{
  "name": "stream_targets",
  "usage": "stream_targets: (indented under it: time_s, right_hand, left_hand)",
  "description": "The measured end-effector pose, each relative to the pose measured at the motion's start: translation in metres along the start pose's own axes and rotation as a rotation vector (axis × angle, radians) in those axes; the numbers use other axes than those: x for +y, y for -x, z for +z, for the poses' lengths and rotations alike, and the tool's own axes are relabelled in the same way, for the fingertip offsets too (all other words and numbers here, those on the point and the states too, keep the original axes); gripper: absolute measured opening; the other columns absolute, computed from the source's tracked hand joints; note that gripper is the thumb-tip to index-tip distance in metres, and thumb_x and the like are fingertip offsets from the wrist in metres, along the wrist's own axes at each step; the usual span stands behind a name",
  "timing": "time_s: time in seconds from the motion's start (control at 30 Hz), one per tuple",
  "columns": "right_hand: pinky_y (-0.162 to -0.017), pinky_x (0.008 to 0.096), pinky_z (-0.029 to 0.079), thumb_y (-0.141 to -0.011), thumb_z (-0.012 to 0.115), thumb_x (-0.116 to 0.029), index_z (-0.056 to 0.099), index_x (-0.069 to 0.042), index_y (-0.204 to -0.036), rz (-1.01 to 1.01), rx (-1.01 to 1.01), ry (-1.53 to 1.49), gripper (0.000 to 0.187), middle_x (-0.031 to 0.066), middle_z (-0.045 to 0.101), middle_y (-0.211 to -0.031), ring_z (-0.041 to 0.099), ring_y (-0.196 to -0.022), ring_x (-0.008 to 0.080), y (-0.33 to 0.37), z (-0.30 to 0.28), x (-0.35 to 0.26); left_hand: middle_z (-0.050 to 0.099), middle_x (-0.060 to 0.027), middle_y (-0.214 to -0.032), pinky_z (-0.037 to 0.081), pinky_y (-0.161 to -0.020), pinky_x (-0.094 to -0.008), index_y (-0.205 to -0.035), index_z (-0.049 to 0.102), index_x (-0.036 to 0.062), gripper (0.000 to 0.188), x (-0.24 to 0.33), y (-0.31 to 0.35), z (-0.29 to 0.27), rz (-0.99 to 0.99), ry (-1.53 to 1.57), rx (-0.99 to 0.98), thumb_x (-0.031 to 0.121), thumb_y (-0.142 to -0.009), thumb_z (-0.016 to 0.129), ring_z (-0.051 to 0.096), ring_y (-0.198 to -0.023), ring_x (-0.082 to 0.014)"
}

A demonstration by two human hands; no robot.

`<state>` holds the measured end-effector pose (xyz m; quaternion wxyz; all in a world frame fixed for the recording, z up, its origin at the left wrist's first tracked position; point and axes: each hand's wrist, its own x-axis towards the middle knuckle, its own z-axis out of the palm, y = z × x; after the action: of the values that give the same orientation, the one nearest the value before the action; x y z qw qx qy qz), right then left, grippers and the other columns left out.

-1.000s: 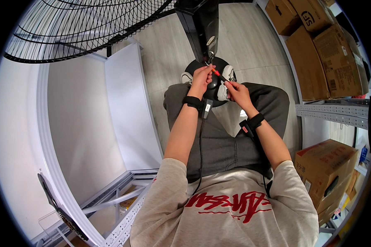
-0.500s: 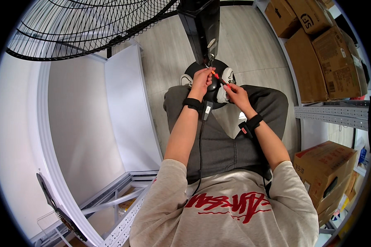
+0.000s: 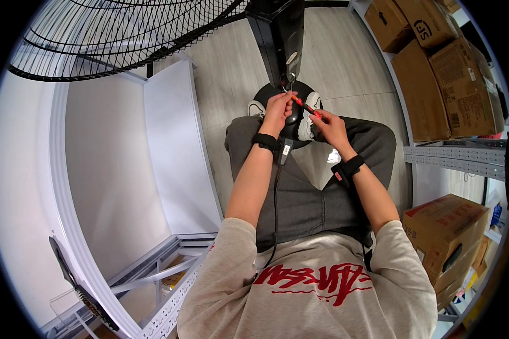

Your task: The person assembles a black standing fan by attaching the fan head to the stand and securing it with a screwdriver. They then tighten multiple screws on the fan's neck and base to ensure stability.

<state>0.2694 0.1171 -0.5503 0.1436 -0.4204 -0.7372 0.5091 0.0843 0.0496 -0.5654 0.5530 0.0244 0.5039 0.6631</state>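
Observation:
My right hand grips a slim red-and-black tool that looks like a screwdriver, slanting up to the left. Its front end meets the fingertips of my left hand, which are pinched together. What they hold is too small to make out. Both hands are at the lower end of a tall black housing, where a small metal piece and thin wires show. Beneath my hands is a round black base, partly hidden by them.
A large black wire fan cage reaches across the upper left. White shelf panels stand on the left. Cardboard boxes fill a rack at the right, with another box lower down. A black cable runs over my lap.
My right hand has shifted slightly right and the tool's angle has changed a little. My left hand stays at the housing's lower end.

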Motion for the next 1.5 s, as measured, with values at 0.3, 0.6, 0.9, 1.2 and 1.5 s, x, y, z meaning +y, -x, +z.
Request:
stream_targets:
  time_s: [0.3,0.6,0.9,1.2,1.5]
  right_hand:
    - [-0.057,0.0303,0.047,-0.084,0.07,-0.036,0.069,-0.006,-0.106,-0.022,0.004,0.042,0.038,0.011,0.065,-0.068,0.063,-0.059,0.0179,-0.001,0.004,-0.001]
    - [-0.047,0.0219,0.032,-0.093,0.059,-0.04,0.065,-0.002,-0.106,0.178,-0.164,-0.323,0.041,-0.0018,0.054,-0.063,0.044,-0.05,0.0061,-0.007,0.003,0.01]
    - [-0.044,0.0198,0.029,-0.099,0.044,-0.046,0.06,-0.007,-0.086,0.317,-0.384,-0.62,0.045,-0.0049,0.047,-0.061,0.04,-0.05,0.004,-0.014,-0.001,0.023]
    - [-0.042,0.0214,0.027,-0.099,0.047,-0.045,0.058,-0.006,-0.093,0.473,-0.45,-0.732,0.041,-0.007,0.04,-0.058,0.033,-0.047,0.0044,-0.01,0.001,0.008]
    - [-0.051,0.0311,0.04,-0.095,0.053,-0.046,0.059,0.0,-0.078,0.014,-0.131,-0.009,0.049,0.0016,0.056,-0.062,0.052,-0.054,0.0156,-0.019,0.016,0.025]
  left_hand:
    - [0.044,0.0059,-0.068,0.027,-0.044,-0.0183,-0.101,0.063,0.0007,0.02,-0.004,-0.003,0.0,0.033,0.02,0.017,0.018,-0.096,0.055,0.036,-0.054,-0.0025]
    - [0.044,0.0038,-0.071,0.029,-0.045,-0.0193,-0.104,0.061,-0.0024,0.023,-0.004,-0.006,-0.004,0.03,0.013,-0.008,0.018,-0.099,0.051,0.037,-0.057,-0.0044]
    - [0.043,0.0059,-0.068,0.026,-0.044,-0.0189,-0.097,0.063,-0.0006,0.021,-0.003,-0.004,0.004,0.014,0.03,0.034,0.019,-0.096,0.056,0.035,-0.054,-0.0028]
    - [0.044,0.006,-0.068,0.026,-0.044,-0.0186,-0.096,0.064,0.0002,0.025,-0.007,-0.007,-0.002,0.003,-0.014,-0.005,0.024,-0.096,0.058,0.034,-0.054,-0.0025]
    - [0.044,0.0058,-0.069,0.027,-0.044,-0.0183,-0.094,0.064,0.0008,0.027,-0.004,-0.006,0.004,-0.001,-0.034,-0.003,0.026,-0.097,0.055,0.034,-0.054,-0.0022]
